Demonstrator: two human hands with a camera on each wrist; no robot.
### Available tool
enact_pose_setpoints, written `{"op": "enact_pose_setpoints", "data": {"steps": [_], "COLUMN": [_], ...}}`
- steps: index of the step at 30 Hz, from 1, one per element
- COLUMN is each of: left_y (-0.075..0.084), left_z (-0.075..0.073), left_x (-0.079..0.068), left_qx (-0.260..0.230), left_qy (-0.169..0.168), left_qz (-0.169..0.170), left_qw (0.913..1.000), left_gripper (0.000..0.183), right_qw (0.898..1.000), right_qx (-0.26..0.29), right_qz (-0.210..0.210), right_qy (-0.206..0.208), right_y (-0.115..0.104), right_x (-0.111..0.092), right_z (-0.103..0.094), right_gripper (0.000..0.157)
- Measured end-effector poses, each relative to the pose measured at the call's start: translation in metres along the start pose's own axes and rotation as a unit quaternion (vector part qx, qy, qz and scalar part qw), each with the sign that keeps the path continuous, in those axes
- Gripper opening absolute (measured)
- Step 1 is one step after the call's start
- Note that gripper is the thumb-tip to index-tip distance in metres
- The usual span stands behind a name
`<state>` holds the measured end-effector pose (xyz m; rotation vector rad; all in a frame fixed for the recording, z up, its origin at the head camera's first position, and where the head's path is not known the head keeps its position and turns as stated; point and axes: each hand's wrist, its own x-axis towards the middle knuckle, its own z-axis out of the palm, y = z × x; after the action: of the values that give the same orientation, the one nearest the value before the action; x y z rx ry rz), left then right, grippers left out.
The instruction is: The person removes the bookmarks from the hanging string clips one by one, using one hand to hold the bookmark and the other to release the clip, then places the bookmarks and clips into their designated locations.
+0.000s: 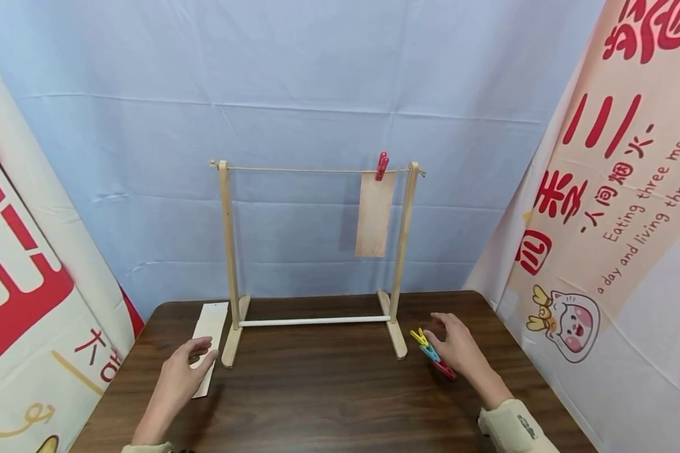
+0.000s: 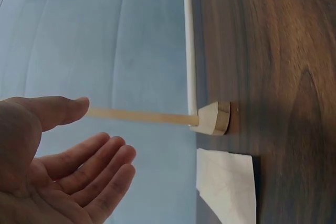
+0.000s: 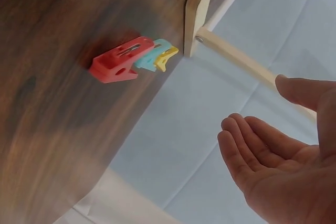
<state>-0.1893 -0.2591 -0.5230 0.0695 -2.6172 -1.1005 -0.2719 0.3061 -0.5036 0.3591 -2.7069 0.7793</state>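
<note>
My left hand hovers over a pale rectangular card at the table's left, fingers loosely bent and holding nothing; it covers part of the card in the head view. My right hand is beside a row of clothespins, thumb and fingers apart with nothing between them. The row has a yellow clothespin, a blue clothespin and a red clothespin. Between the hands stands a wooden rack with a string across its top. Another red clothespin clips a pinkish card to the string's right part.
A white rod joins the rack's two wooden feet low down. Beneath everything is a dark wood-grain table. Blue cloth hangs behind it, with printed banners at the sides.
</note>
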Motion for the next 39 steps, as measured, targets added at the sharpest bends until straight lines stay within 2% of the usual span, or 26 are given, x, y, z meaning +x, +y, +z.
{"op": "enact_pose_setpoints", "data": {"steps": [6,12,21,32,39], "left_y": [0.006,0.016,0.026,0.039,0.048], "left_z": [0.005,0.007,0.018,0.034,0.041], "left_x": [0.001,0.004,0.008,0.014,0.017], "left_qx": [-0.012,-0.019,-0.033,-0.063,-0.061], "left_qy": [0.001,-0.019,-0.010,0.025,-0.005], "left_qz": [0.004,-0.009,0.002,0.056,0.048], "left_qw": [0.9999,0.9996,0.9994,0.9962,0.9970], "left_gripper": [0.041,0.043,0.043,0.041,0.045], "right_qw": [1.000,0.999,0.995,0.989,0.989], "right_qx": [0.008,0.014,0.024,0.038,0.048], "right_qz": [-0.008,-0.024,-0.053,-0.096,-0.097], "right_qy": [0.010,0.037,0.077,0.102,0.098], "right_y": [-0.003,-0.006,-0.015,-0.024,-0.028], "right_x": [0.001,0.005,0.007,0.011,0.014], "right_z": [0.002,0.005,0.007,0.010,0.009], "right_gripper": [0.047,0.046,0.043,0.046,0.044]}}
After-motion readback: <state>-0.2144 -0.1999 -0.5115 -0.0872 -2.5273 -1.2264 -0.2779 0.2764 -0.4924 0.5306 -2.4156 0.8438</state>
